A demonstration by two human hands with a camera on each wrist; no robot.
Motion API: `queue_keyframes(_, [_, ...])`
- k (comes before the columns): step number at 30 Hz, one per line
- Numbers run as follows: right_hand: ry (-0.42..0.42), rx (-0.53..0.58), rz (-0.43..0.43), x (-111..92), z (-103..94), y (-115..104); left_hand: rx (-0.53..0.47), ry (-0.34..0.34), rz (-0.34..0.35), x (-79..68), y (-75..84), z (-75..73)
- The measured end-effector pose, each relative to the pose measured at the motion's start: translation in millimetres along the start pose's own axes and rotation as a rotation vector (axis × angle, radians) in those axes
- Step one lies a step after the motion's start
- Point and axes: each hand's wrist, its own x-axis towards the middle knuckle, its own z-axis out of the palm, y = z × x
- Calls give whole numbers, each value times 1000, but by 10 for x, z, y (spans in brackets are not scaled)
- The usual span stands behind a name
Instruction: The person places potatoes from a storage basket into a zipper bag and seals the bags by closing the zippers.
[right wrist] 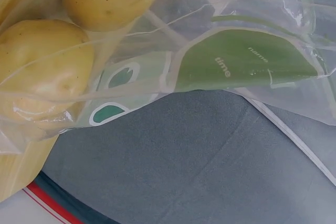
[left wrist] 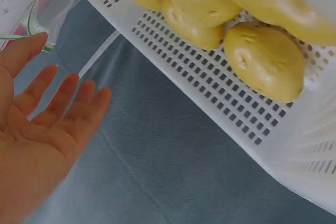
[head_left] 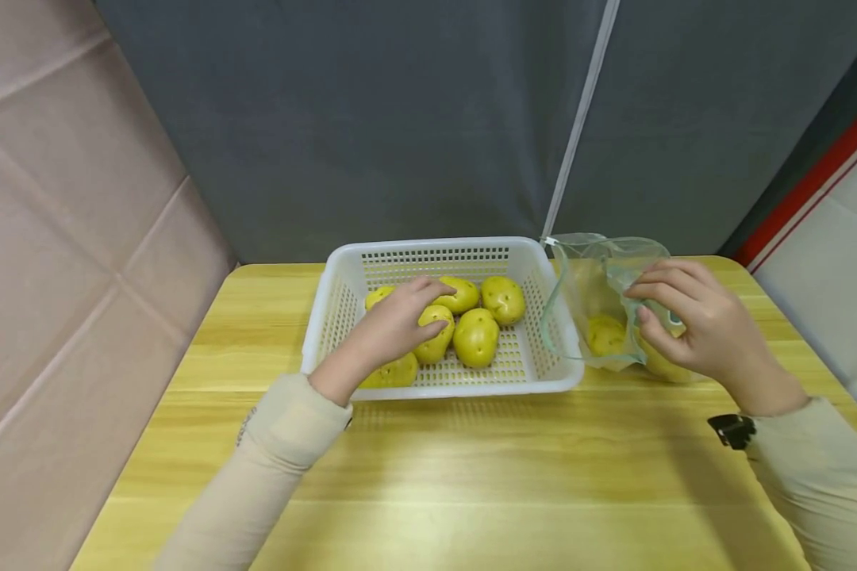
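Note:
My left hand (head_left: 403,317) is over the white basket (head_left: 436,392), fingers loosely bent and spread from the thumb, holding nothing. Beneath and beside it lie several yellow potatoes (head_left: 476,339); the hand hides part of them in the head view. In the left wrist view the palm (left wrist: 39,140) shows bare. My right hand (head_left: 700,317) grips the upper edge of a clear zip bag (head_left: 578,277), whose mouth gapes toward the basket. Inside the bag are two potatoes (right wrist: 44,69), low down. A green label (right wrist: 241,59) is printed on its side. The right wrist view does not show the fingers.
The basket and bag stand side by side near the back of a wooden table (head_left: 486,476). Behind it hangs a dark grey curtain (head_left: 371,127) with a pale strip. A pinkish padded wall (head_left: 78,238) rises at the left, a red-edged white panel (head_left: 843,262) at the right.

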Motion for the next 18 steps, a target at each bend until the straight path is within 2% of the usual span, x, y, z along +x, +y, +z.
queue_keyframes(6, [-3, 1, -2, 6, 13, 3, 5, -48, -10, -15, -73, 14])
queue_keyframes(18, [-10, -11, -2, 1, 8, -1, 14, -38, -2, -112, -194, -17])
